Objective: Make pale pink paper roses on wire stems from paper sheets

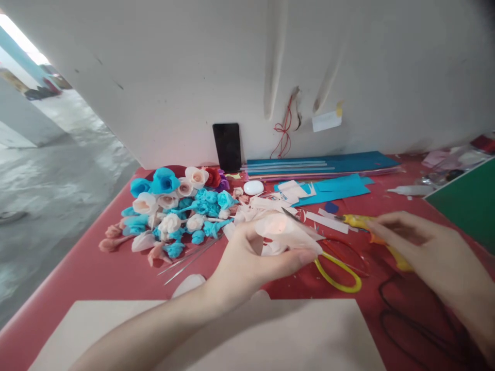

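Observation:
My left hand (255,263) pinches a pale pink paper flower (288,232) between thumb and fingers, above the middle of the red table. Over to the right, my right hand (421,252) has its fingers at a yellow and orange glue gun (359,222); its grip is partly hidden. The gun's nozzle points left, toward the held paper. Scissors with one yellow and one red handle loop (342,278) lie just behind and right of my left hand. A dark cord (402,314) runs in loops below my right hand.
Several blue, white and pink paper flowers (170,224) are heaped at the left. A black phone (227,147) leans on the wall. Blue paper strips (332,189), a white case (253,187) and paper scraps lie behind. A pale sheet (309,330) covers the front; a green board (467,206) stands right.

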Tool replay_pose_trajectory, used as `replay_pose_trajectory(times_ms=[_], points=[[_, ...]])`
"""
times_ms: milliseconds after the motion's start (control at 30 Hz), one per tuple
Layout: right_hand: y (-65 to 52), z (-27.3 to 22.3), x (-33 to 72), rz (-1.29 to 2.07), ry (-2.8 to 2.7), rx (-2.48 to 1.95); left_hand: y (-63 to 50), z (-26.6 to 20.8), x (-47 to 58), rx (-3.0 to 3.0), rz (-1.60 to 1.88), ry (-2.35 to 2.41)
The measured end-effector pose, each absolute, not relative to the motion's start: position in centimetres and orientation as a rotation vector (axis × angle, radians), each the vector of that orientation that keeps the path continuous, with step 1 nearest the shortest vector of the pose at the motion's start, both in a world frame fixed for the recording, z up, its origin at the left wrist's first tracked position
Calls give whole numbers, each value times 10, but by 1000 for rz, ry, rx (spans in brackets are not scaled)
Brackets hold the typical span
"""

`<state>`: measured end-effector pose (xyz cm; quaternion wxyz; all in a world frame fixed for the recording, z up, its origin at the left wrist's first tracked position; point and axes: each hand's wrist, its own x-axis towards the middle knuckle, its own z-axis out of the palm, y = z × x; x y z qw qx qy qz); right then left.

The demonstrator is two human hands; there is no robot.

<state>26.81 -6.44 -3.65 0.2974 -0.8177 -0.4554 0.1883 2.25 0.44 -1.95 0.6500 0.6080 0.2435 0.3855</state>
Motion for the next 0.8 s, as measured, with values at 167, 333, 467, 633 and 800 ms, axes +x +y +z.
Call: replay_pose_trajectory(times_ms=[167,333,467,633,800], points=[[-82,-84,324,198,-1193,-2405,5,-21,23,1373,904,559],[-95,-106,336,366,-1289,-2418,5,-20,24,1368,906,518],[-89,-113,339,359,-1210,-2371,4,-17,26,1375,941,558],[-85,-107,331,473,-1027,-2219,4,-17,28,1356,919,578],[-93,-75,309,864,-803,-1892,5,-19,27,1431,958,571]])
